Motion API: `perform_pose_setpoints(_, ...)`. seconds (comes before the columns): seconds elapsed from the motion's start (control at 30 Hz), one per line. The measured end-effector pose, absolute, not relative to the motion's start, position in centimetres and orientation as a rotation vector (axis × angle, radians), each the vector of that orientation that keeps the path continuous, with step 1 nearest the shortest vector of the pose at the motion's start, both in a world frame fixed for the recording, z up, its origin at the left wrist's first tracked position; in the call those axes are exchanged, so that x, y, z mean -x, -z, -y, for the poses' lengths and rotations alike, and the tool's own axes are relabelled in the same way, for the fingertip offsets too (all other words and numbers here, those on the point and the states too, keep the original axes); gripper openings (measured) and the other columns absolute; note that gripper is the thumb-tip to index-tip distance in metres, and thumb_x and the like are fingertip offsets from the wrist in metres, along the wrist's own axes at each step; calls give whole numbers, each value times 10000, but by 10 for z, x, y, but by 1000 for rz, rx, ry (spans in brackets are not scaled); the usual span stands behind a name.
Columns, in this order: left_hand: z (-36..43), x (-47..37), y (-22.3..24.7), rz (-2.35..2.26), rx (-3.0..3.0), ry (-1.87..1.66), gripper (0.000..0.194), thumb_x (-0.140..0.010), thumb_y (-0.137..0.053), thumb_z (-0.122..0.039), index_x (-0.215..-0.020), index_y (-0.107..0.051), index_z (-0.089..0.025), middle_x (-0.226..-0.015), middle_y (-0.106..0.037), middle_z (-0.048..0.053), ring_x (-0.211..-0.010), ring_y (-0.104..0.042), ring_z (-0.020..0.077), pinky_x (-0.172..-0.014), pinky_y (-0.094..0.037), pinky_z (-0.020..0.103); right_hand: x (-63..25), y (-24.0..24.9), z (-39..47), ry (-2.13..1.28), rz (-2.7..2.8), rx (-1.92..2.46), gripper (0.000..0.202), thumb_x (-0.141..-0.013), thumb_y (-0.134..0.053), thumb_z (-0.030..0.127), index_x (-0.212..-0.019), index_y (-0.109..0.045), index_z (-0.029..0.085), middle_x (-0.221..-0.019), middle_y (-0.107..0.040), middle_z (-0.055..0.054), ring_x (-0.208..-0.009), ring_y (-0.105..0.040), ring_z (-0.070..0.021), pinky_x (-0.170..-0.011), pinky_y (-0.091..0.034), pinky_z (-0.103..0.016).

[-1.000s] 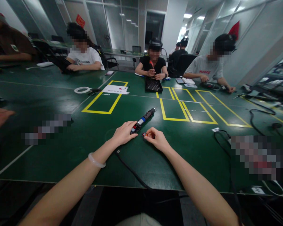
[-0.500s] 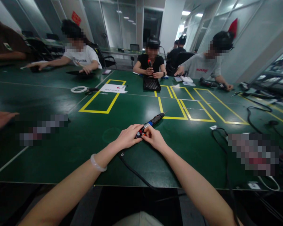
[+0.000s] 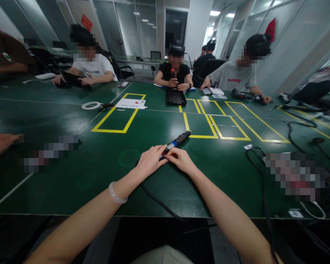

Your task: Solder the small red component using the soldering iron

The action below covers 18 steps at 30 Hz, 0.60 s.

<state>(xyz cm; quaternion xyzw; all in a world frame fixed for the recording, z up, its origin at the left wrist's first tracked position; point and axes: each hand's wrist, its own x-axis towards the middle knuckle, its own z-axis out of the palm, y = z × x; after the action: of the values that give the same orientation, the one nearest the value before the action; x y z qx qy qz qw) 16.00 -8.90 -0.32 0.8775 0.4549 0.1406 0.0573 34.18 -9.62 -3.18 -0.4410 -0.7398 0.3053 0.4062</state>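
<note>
A corded electric screwdriver (image 3: 178,140), black with a blue band and a silver section, lies slanted on the green table (image 3: 104,154). Its thin tip points away to the upper right. My left hand (image 3: 151,157) is wrapped over its rear body and hides much of it. Against the near side, my right hand (image 3: 181,158) has thumb and forefinger pinched at a small reddish part of the tool. A black cord (image 3: 161,206) emerges from under my left wrist and runs down past the table's front edge.
Yellow tape rectangles (image 3: 108,130) mark the table. Beyond them are a white paper (image 3: 130,103) and a black tray (image 3: 176,98) before a person in black. Cables (image 3: 264,176) lie at right. Another person's hand (image 3: 2,143) rests at left. Other people sit opposite.
My right fingers have shifted slightly and pinch closer together on the tool. My left hand has hardly moved. The person in white at the left now holds a dark flat object raised.
</note>
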Motion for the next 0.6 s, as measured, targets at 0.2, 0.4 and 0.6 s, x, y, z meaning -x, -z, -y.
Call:
perform_pose_setpoints(0.2, 84, -158, 0, -1486, -2617, -329, 584, -886, -500, -472, -1418, -392, -254, -1279, -561, 107, -1096, -542, 272, -803, -480, 343, -349, 31, 96, -739, 1789, 1126, 178, -887, -532, 292, -834, -648, 168, -769, -629, -14, -647, -521, -137, -626, -388, -244)
perform_pose_setpoints(0.4, 71, -150, -2, -1554, -2619, -238, 589, -898, -487, -453, -1422, -382, -205, -1352, -537, 109, -1123, -520, 276, -829, -477, 352, -351, 27, 98, -734, 1785, 1174, 169, -881, -535, 263, -826, -650, 153, -723, -611, -5, -630, -510, -127, -608, -374, -230)
perform_pose_setpoints(0.6, 55, -129, -1, -1644, -2599, -195, 587, -910, -453, -473, -1433, -370, -221, -1387, -520, 99, -1137, -518, 270, -836, -477, 355, -352, 27, 97, -720, 1825, 1208, 157, -877, -543, 244, -840, -662, 149, -715, -607, 0, -621, -502, -114, -601, -365, -217)
